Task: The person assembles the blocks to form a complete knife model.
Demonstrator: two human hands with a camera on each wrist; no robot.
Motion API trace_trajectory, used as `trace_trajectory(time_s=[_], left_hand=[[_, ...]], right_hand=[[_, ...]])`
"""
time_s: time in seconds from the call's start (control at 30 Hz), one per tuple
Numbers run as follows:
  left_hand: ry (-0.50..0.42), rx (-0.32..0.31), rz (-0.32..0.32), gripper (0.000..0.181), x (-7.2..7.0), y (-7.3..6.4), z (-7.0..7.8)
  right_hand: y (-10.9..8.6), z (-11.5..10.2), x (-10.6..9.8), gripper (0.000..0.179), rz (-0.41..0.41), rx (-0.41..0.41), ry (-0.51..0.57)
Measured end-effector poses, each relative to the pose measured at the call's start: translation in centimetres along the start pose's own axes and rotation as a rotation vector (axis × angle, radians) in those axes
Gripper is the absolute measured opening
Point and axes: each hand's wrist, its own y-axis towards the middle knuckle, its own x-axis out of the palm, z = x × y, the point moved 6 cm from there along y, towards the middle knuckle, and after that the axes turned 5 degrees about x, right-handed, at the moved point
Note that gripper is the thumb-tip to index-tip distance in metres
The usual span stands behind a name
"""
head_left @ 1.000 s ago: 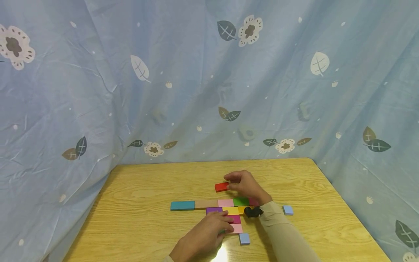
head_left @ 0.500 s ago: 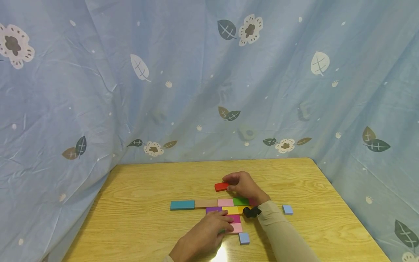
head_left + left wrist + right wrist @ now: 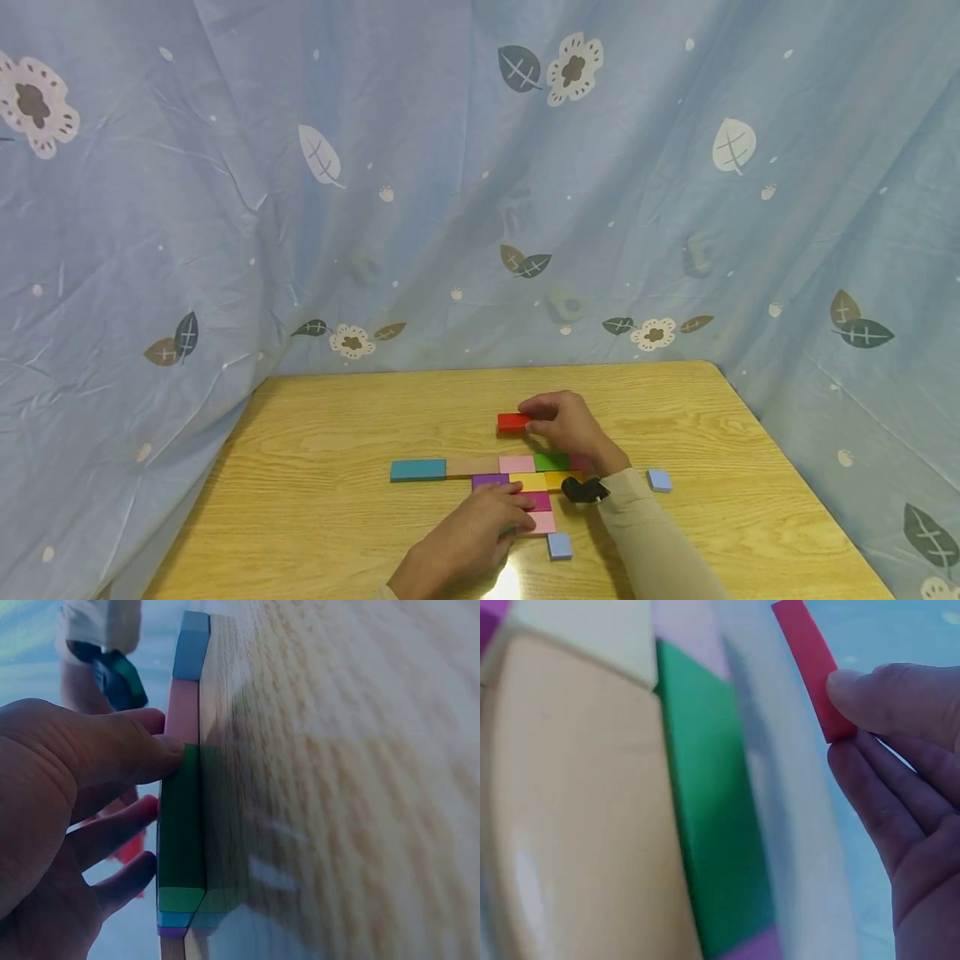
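Observation:
In the head view, my right hand [image 3: 568, 423] pinches a flat red rectangular block [image 3: 513, 422] by its right part, beyond the rows of coloured blocks. The right wrist view shows the thumb on one face of the red block [image 3: 806, 667] and fingers behind it. My left hand [image 3: 472, 531] rests over the lower rows, its relaxed fingers by the magenta block [image 3: 537, 501] and the pink block [image 3: 543, 522]. Up close, its thumb touches the near side where a dark green block [image 3: 180, 832] meets a pink one [image 3: 182, 712]. The palm hides some blocks.
The top row runs from a teal block [image 3: 417, 471] through a tan block [image 3: 472, 467] to a green block [image 3: 552, 462]. Light blue squares lie at the lower right [image 3: 559, 547] and farther right [image 3: 659, 481]. A patterned curtain [image 3: 420, 208] surrounds the wooden table [image 3: 315, 533].
My right hand and the red block have shifted slightly to the right, and the block looks a little turned. The left hand has stayed in place.

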Motion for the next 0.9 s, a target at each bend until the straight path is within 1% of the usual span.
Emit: trace_trajectory(time_s=[0.13,0.3,0.43,0.53,0.63,0.77,0.9], left_hand=[[-0.002,-0.012,-0.003,0.028,0.0,-0.1,0.1],[-0.009,-0.028,-0.011,0.027,-0.1,-0.2,0.1],[-0.01,-0.027,-0.006,0.027,-0.1,-0.3,0.1],[-0.012,-0.019,0.001,0.027,0.0,-0.3,0.1],[-0.008,-0.008,0.016,0.026,-0.1,-0.4,0.2],[0.002,0.002,0.035,0.025,-0.2,-0.5,0.3],[0.011,0.017,0.053,0.025,-0.3,-0.5,0.5]], right_hand=[[-2.0,-0.3,-1.3,0.027,0.053,-0.011,0.032],[-5.4,-0.1,-2.9,0.025,0.123,0.009,0.062],[-8.3,0.8,-3.9,0.027,0.159,0.075,0.094],[-10.4,1.4,-4.6,0.029,0.185,0.124,0.083],[-12.2,1.6,-5.4,0.031,0.198,0.149,0.054],[-14.0,1.8,-6.0,0.031,0.208,0.169,0.052],[-15.1,1.9,-6.2,0.031,0.211,0.192,0.052]])
